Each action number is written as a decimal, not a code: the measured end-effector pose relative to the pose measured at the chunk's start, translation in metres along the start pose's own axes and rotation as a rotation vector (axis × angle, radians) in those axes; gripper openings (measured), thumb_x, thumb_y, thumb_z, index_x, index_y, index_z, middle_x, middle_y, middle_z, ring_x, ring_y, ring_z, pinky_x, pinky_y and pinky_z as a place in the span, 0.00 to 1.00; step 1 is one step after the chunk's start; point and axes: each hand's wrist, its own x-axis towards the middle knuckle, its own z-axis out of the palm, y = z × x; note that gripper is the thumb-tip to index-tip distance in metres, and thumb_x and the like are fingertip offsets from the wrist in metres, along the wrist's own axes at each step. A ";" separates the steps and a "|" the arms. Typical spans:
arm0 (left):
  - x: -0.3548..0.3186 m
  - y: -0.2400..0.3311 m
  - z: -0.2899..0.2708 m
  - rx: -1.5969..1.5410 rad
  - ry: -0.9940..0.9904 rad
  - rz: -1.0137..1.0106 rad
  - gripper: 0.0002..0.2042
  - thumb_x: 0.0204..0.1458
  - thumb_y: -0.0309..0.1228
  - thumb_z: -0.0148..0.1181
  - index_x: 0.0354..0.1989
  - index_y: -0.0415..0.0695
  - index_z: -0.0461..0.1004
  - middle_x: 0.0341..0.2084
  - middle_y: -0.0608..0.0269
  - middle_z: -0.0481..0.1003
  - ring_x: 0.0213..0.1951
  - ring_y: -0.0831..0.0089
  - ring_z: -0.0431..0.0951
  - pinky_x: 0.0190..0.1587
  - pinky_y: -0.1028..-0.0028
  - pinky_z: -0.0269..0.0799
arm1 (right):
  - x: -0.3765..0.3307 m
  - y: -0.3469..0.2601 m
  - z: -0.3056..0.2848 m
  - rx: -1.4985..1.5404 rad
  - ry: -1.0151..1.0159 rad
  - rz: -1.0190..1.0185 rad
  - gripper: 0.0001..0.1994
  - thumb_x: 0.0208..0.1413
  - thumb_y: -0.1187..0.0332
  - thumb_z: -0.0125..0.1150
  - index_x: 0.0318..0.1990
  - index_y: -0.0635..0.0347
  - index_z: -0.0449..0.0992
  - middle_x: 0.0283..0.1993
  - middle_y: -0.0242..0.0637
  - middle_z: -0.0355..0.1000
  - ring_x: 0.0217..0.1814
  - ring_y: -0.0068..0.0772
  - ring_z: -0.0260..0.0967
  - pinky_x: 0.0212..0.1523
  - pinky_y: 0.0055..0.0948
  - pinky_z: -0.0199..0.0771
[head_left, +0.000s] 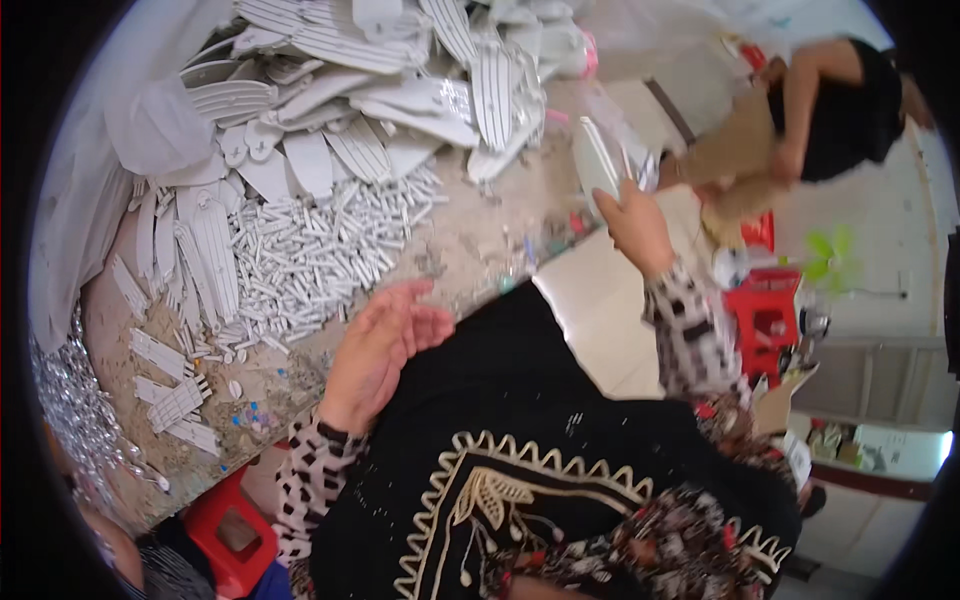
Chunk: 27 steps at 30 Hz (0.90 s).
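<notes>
My right hand [638, 228] is raised off the table's edge and grips a flat white plastic piece [594, 158] with one rounded side, its far end pointing up and away. My left hand [385, 345] hovers by the near edge of the table, holding nothing, its fingers loosely stretched and apart from the thumb. Just beyond it spreads a heap of small white plastic pegs [310, 255]. Larger white slatted panels [410, 100] lie piled behind the pegs.
Ribbed white strips [175, 400] lie on the worn table [470, 220] at left, beside silvery foil [85, 410]. A red stool [230, 530] stands below. At right are another person holding cardboard [735, 155], red stools [765, 310] and a green fan [830, 255].
</notes>
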 end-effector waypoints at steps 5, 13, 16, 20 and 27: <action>-0.012 -0.012 -0.006 0.027 0.007 -0.002 0.24 0.63 0.46 0.47 0.56 0.39 0.63 0.41 0.49 0.75 0.44 0.64 0.77 0.52 0.66 0.71 | -0.070 -0.071 -0.045 0.562 0.371 -0.290 0.13 0.61 0.64 0.55 0.43 0.66 0.69 0.27 0.35 0.72 0.18 0.21 0.66 0.16 0.21 0.63; -0.038 -0.003 -0.015 -0.052 0.124 0.035 0.22 0.63 0.45 0.47 0.56 0.38 0.64 0.40 0.50 0.76 0.43 0.65 0.77 0.50 0.67 0.73 | 0.023 -0.078 -0.156 1.071 0.064 -0.314 0.18 0.61 0.57 0.55 0.49 0.62 0.71 0.45 0.36 0.72 0.36 0.22 0.71 0.30 0.22 0.75; -0.048 0.001 -0.020 -0.027 0.211 0.075 0.20 0.64 0.43 0.45 0.55 0.39 0.65 0.39 0.54 0.76 0.42 0.69 0.77 0.49 0.70 0.72 | 0.104 -0.108 -0.232 1.697 0.118 -0.452 0.30 0.64 0.58 0.48 0.63 0.73 0.48 0.67 0.60 0.51 0.64 0.57 0.58 0.66 0.49 0.61; -0.069 -0.002 -0.028 -0.002 0.408 0.154 0.18 0.64 0.38 0.48 0.55 0.38 0.65 0.40 0.53 0.77 0.41 0.68 0.78 0.45 0.70 0.74 | 0.106 -0.162 -0.201 1.510 0.113 -0.505 0.23 0.66 0.65 0.41 0.60 0.77 0.53 0.64 0.62 0.56 0.68 0.57 0.55 0.70 0.47 0.55; -0.163 0.018 -0.122 0.539 1.037 0.524 0.12 0.58 0.28 0.55 0.49 0.40 0.73 0.35 0.62 0.77 0.33 0.75 0.75 0.37 0.76 0.71 | -0.008 -0.197 0.015 0.483 -0.592 -0.747 0.16 0.62 0.66 0.54 0.54 0.65 0.69 0.44 0.41 0.75 0.38 0.33 0.74 0.42 0.32 0.75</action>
